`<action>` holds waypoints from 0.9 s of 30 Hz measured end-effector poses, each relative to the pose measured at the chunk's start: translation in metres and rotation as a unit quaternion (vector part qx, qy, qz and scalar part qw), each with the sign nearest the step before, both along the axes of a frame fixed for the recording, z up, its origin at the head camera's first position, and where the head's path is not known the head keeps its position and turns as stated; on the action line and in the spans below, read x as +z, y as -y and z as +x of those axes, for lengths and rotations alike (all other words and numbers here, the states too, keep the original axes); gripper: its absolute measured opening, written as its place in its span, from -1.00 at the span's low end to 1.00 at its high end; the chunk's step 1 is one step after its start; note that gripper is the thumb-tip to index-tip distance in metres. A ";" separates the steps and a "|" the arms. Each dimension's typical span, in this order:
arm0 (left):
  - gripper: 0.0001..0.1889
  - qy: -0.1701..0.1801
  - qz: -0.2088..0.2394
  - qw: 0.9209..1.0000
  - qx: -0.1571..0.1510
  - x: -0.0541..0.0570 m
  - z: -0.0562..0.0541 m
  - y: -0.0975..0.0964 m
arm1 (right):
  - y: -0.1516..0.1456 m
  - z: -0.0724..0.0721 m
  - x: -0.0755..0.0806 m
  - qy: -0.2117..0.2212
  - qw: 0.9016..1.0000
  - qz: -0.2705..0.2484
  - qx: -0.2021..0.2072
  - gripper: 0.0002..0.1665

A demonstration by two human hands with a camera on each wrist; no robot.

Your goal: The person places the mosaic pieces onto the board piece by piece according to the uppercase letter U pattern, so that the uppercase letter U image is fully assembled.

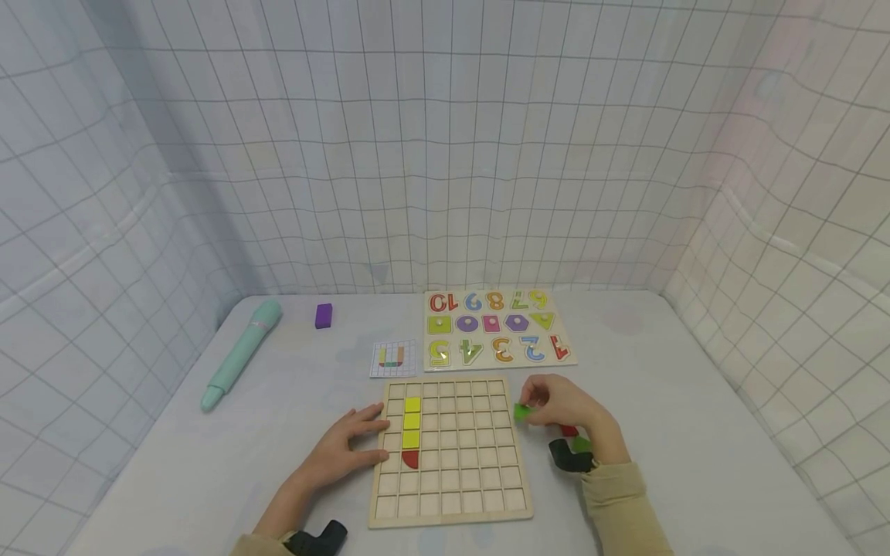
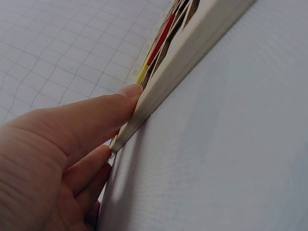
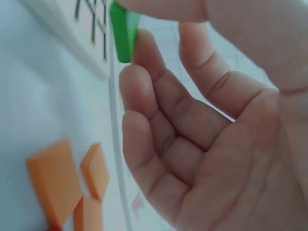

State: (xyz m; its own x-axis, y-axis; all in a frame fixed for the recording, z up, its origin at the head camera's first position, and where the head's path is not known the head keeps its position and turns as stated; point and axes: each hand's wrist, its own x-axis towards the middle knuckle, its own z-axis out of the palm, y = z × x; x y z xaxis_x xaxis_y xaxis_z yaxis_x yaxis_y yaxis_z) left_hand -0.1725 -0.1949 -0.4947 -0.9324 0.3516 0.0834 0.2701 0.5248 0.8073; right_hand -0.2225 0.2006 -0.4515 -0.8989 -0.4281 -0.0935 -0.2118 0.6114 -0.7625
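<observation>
Right hand (image 1: 566, 405) pinches green tile (image 1: 522, 411) (beside grid board (image 1: 452, 519)).

Three yellow tiles (image 1: 412, 422), one red piece (image 1: 411, 459), two boards (image 1: 452, 510).

Small green block (image 1: 521, 411) pinched beside wooden grid board (image 1: 452, 494); board flat on table.

Both arms wear tan long sleeves (image 1: 619, 494), with a black wrist-mounted device (image 1: 572, 457) strapped at each cuff
</observation>
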 end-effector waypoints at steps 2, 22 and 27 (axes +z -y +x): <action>-0.46 0.000 0.000 1.000 0.000 -0.001 0.000 0.000 | 0.005 0.002 0.004 -0.008 1.000 0.001 0.002 -0.75; -0.46 -0.011 0.001 1.000 -0.003 -0.004 -0.001 0.001 | 0.089 0.016 0.021 -0.083 0.991 -0.036 0.096 -0.78; -0.46 -0.018 -0.002 1.000 -0.004 -0.004 -0.002 0.002 | 0.108 0.021 0.014 -0.082 0.992 -0.013 0.100 -0.78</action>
State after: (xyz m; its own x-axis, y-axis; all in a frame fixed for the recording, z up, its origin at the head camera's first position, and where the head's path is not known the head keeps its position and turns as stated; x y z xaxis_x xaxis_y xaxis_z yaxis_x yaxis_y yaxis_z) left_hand -0.1748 -0.1964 -0.4991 -0.9258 0.3601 0.1149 0.3029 0.5248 0.7955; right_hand -0.2019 0.0924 -0.4373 -0.7977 -0.6002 0.0591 -0.4490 0.5256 -0.7226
